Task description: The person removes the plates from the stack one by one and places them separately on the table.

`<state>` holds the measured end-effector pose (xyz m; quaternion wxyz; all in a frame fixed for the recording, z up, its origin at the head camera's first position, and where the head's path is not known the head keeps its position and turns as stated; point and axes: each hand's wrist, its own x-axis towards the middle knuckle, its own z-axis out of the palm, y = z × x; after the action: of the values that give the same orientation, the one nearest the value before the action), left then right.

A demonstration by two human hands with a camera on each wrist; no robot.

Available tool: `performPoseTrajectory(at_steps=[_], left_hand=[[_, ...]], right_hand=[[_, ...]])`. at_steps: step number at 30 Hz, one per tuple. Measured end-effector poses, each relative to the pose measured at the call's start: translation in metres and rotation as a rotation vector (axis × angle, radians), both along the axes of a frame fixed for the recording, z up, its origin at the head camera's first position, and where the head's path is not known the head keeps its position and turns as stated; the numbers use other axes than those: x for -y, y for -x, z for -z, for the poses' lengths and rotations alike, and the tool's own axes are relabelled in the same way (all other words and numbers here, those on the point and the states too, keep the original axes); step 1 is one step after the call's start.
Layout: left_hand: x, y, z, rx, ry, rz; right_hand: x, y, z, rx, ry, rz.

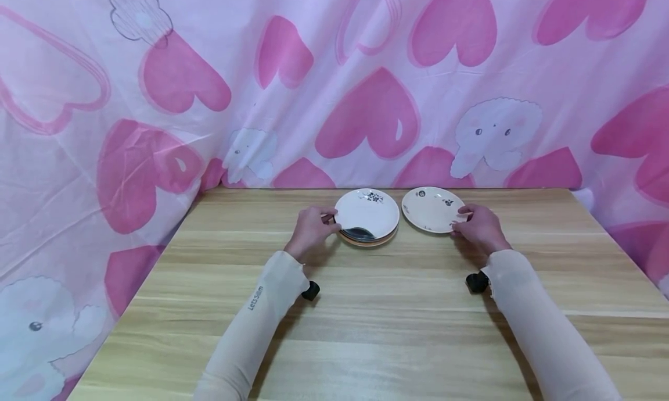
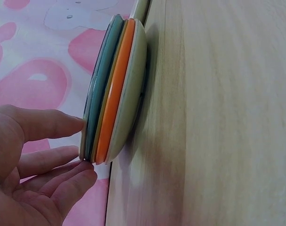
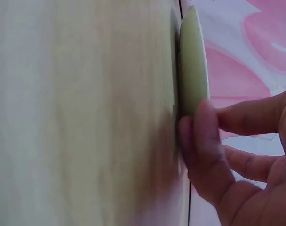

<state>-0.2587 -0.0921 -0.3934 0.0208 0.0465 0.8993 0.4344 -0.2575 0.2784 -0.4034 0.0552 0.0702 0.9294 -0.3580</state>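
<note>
A stack of several plates stands near the table's back edge. On top is a white plate (image 1: pixel 368 212) with a dark floral sprig and a dark patch at its near rim. Below it the left wrist view shows a teal plate (image 2: pixel 101 70), an orange plate (image 2: pixel 117 89) and a cream one (image 2: pixel 133 89) at the bottom. My left hand (image 1: pixel 312 229) holds the top plate's left rim between thumb and fingers. To the right, a cream plate with small dark motifs (image 1: pixel 431 210) lies on the table; my right hand (image 1: pixel 479 228) pinches its right rim.
The wood-grain table (image 1: pixel 376 331) stretches toward me in front of the plates. Behind and to the left hangs a pink cloth (image 1: pixel 292 116) with hearts, meeting the table's back edge. Black wrist devices (image 1: pixel 477 282) sit under both sleeves.
</note>
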Motion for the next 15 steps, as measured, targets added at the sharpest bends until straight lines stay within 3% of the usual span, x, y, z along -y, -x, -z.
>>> performPoseTrajectory(at_steps=[6,15], left_hand=[[-0.0007,-0.0005,-0.0011,0.005,0.001,-0.003],[0.0002,0.0013,0.0023,-0.003,0.0,-0.002]], right_hand=[[0.0022,-0.0004,-0.0029,-0.087,-0.078,0.011],[0.0091,0.0008,-0.0098,-0.053,-0.068,0.02]])
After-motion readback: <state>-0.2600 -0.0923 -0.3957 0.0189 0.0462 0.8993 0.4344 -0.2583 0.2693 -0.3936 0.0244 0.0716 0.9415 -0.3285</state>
